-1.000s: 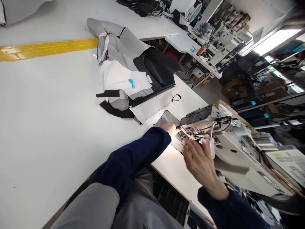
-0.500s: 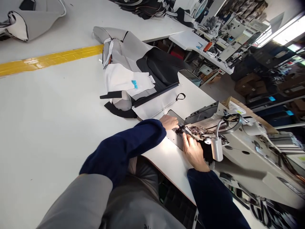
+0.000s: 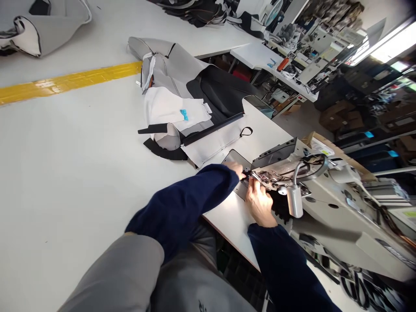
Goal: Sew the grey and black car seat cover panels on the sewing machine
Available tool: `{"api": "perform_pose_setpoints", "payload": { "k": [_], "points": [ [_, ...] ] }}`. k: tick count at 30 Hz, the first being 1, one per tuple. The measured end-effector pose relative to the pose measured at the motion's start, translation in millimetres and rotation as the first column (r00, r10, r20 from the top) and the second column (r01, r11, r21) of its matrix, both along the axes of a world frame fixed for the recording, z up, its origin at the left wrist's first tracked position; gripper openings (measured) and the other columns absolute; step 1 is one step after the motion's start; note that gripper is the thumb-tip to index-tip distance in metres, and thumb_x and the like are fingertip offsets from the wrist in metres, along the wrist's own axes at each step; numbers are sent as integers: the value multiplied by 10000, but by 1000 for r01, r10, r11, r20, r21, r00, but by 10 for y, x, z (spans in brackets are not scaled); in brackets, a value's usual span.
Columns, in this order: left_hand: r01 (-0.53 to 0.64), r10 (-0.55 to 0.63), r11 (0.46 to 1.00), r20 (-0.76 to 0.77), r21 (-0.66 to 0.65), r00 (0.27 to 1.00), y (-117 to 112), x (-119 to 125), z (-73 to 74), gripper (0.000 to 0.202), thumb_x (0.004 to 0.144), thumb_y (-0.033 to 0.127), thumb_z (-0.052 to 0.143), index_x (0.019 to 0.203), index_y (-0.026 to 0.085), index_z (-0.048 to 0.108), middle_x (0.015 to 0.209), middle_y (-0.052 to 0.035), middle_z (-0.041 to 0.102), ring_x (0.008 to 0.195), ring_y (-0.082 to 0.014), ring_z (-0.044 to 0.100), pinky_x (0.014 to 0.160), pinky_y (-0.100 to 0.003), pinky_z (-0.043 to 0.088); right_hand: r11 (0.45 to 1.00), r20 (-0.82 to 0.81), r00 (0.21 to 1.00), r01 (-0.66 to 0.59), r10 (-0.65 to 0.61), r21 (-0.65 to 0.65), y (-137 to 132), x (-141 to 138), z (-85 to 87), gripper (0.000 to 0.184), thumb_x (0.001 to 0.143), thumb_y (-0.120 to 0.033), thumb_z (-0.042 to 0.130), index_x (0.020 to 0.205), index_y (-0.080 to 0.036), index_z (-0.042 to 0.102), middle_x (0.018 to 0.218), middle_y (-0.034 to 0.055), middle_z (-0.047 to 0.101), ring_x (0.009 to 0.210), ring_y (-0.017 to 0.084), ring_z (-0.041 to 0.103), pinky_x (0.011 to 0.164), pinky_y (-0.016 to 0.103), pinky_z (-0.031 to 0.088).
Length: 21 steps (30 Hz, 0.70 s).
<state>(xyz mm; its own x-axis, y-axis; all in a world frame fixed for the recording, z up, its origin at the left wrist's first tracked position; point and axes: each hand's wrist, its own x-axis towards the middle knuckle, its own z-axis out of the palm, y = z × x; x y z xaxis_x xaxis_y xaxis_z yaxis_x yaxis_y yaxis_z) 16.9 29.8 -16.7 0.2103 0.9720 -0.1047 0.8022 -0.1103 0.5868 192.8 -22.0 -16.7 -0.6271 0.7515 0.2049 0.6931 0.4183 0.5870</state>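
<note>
My left hand is at the near side of the sewing machine's needle area, its fingers closed and pressed down by a small dark piece I cannot identify. The sleeve covers part of that hand. Close beside the presser foot, my right hand has its fingers together and bent, with the tips against the work; what they grip is hidden. Under both hands lies the metal bed plate. A lamp on a bendable neck lights the spot.
Past the machine bed lies a grey and black sewn cover with white panels and a small black loop. Yellow tape crosses the white table. More grey fabric rests at the far left. Another workbench stands behind.
My left hand has shifted slightly right, toward the needle, and its forearm has swung right. My right hand has drawn slightly left, and its fingers are more bent.
</note>
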Motion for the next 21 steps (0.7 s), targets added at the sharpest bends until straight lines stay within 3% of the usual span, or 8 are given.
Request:
{"api": "perform_pose_setpoints", "payload": {
  "k": [3, 5, 7, 9, 13, 15, 18, 21],
  "points": [
    [102, -99, 994, -55, 51, 994, -460, -3, -12, 350, 922, 390, 473, 933, 130, 709, 910, -145, 679, 854, -264, 648, 725, -341, 459, 985, -169, 986, -44, 16, -164, -111, 5, 43, 434, 911, -169, 358, 1308, -119, 526, 1383, 195, 484, 831, 231, 588, 556, 316, 421],
    [154, -149, 985, -78, 71, 986, -748, 21, -46, 311, 937, 330, 451, 948, 133, 690, 931, -136, 671, 890, -266, 652, 766, -357, 470, 939, -467, 880, -85, -85, -332, -185, -21, 33, 413, 923, -242, 352, 1271, -161, 558, 1431, 167, 438, 892, 238, 594, 578, 313, 436],
    [177, -172, 982, -75, 67, 982, -968, 50, -72, 285, 941, 305, 431, 988, 137, 657, 959, -124, 662, 894, -258, 656, 761, -355, 490, 886, -714, 648, -130, -264, -445, -227, -91, -3, 447, 930, -381, 343, 1255, -165, 561, 1334, 165, 526, 812, 217, 597, 560, 307, 441],
    [181, -179, 982, -39, 55, 983, -1125, 47, -65, 280, 942, 282, 412, 1096, 144, 601, 1008, -111, 656, 923, -254, 651, 768, -354, 503, 788, -811, 310, -233, -495, -570, -235, -187, -37, 526, 889, -523, 391, 1203, -142, 573, 1071, 144, 648, 576, 155, 517, 469, 288, 391],
    [429, -431, 902, 141, 47, 891, -1307, -232, 113, 231, 910, 299, 523, 1107, 222, 618, 1225, -38, 612, 995, -176, 629, 870, -268, 479, 603, -613, -181, -527, -769, -599, -298, -297, -31, 476, 777, -588, 569, 1012, -177, 608, 646, -15, 551, 414, 73, 246, 386, 238, 202],
    [516, -527, 850, 193, 110, 827, -1303, -493, 294, 180, 896, 336, 570, 865, 209, 694, 1290, -3, 579, 1022, -143, 609, 914, -224, 447, 603, -587, -232, -546, -776, -581, -428, -288, -22, 418, 769, -563, 611, 933, -179, 620, 593, -36, 506, 411, 65, 252, 392, 228, 173],
    [298, -341, 901, 88, 315, 936, -1120, -765, 568, 347, 929, 331, 505, 680, 155, 671, 1202, -54, 625, 1056, -173, 566, 948, -278, 422, 550, -522, -241, -593, -818, -589, -736, -285, -51, 404, 755, -545, 650, 874, -158, 640, 585, -18, 550, 390, 62, 297, 383, 226, 181],
    [443, -434, 745, -142, 499, 890, -846, -640, 646, 171, 891, 224, 518, 902, 165, 678, 1230, -91, 595, 1124, -206, 515, 969, -340, 392, 491, -504, -173, -621, -846, -611, -1055, -350, -94, 424, 774, -558, 620, 903, -155, 643, 607, 4, 611, 371, 73, 352, 366, 229, 223]
  ]
}}
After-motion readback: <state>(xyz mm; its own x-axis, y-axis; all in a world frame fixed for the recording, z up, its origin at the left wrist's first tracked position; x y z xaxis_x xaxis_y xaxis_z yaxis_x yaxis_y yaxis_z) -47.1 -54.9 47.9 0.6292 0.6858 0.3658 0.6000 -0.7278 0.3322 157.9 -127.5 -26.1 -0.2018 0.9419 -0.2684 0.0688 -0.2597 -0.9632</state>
